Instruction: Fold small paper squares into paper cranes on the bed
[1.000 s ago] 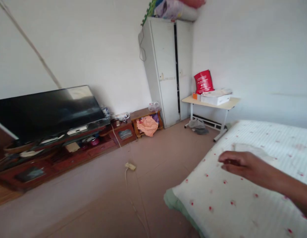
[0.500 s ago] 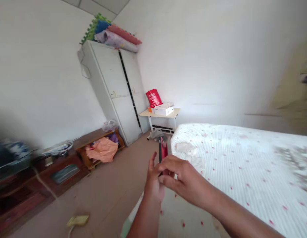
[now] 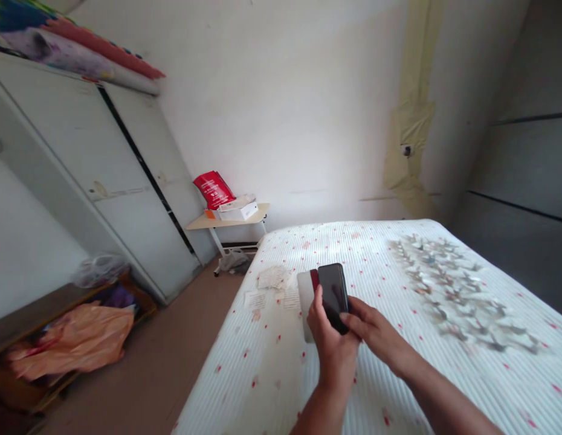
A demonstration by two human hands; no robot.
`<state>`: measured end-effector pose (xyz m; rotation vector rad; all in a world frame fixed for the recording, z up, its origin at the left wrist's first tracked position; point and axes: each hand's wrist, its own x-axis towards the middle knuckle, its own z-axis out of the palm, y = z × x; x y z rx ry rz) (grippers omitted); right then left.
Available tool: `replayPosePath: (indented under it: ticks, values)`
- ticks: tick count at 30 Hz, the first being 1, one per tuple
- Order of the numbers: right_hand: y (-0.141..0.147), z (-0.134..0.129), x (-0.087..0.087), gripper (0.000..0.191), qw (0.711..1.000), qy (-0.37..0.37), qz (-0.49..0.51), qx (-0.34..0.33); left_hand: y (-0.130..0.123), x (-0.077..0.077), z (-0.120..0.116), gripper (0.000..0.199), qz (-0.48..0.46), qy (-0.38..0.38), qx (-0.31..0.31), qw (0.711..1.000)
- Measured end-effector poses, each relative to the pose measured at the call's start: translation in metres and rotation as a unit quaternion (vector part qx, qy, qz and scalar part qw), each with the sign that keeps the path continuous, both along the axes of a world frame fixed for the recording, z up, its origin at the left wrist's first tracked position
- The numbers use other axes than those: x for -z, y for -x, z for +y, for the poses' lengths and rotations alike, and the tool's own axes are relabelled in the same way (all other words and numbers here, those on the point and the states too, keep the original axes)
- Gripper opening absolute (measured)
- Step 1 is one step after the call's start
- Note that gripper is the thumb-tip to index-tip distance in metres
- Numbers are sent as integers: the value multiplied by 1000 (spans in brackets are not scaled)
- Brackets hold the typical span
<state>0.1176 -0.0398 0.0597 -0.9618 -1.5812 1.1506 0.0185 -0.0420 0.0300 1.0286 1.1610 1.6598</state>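
Observation:
A black smartphone [image 3: 333,293] in a flip case is held above the bed, its dark screen facing me. The case's pale cover [image 3: 305,308], with a dark red strip along it, spreads out to the left of the phone. My left hand [image 3: 330,344] is closed round the phone from below, its thumb lying up along the left edge. My right hand [image 3: 374,329] grips the lower right corner, thumb on the front and fingers at the side, partly hidden. Printed paper sheets [image 3: 274,279] lie on the bed beyond the phone.
The bed [image 3: 245,368] has a striped, red-dotted cover. Many small winged-looking pieces [image 3: 457,278] are spread on its right side. A small table [image 3: 197,223] with a red bag [image 3: 214,190] and white box [image 3: 245,211] stands behind, near a cabinet [image 3: 140,199].
The view has swung to the right, bringing the bed and the small pieces more fully into sight. The phone has turned from edge-on to face me, with its case cover opened out to the left.

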Motion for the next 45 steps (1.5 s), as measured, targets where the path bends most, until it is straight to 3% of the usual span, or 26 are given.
replayPosePath:
  ticks: [2, 5, 8, 11, 15, 19, 23, 28, 34, 39, 45]
  values:
    - [-8, -4, 6, 37, 998, 27, 64, -4, -1, 7, -3, 80, 86, -35, 0, 996]
    - [-22, -9, 11, 41, 991, 59, 119, 8, 10, 13, -1, 92, 83, -25, 101, 991]
    - [-29, -11, 13, 43, 990, 62, 125, 26, 19, 17, 6, 63, 18, 31, 57, 998]
    - [-24, -10, 19, 45, 986, 60, 128, 87, 13, 23, 9, 47, -104, 61, 125, 985]
    - [-15, -6, 32, 57, 964, 66, 136, 218, -3, 28, 3, 45, -249, 61, 210, 943]
    - [-12, -4, 40, 48, 965, 38, 111, 236, -9, 22, -5, 48, -316, 70, 253, 912]
    - [-10, -3, 41, 38, 963, 0, 34, 266, -7, 21, -8, 47, -346, 78, 252, 900]
    - [-6, -8, 38, 38, 969, 4, -1, 247, 2, 23, -9, 45, -352, 96, 238, 900]
    - [-5, -12, 29, 31, 973, 53, 84, 207, 15, 19, -9, 40, -355, 77, 239, 900]
    - [-3, -9, 29, 29, 970, 113, 163, 140, 16, 26, -10, 38, -349, 69, 239, 903]
    - [-3, -7, 32, 34, 983, 100, 102, 115, 17, 30, -12, 39, -328, 66, 227, 915]
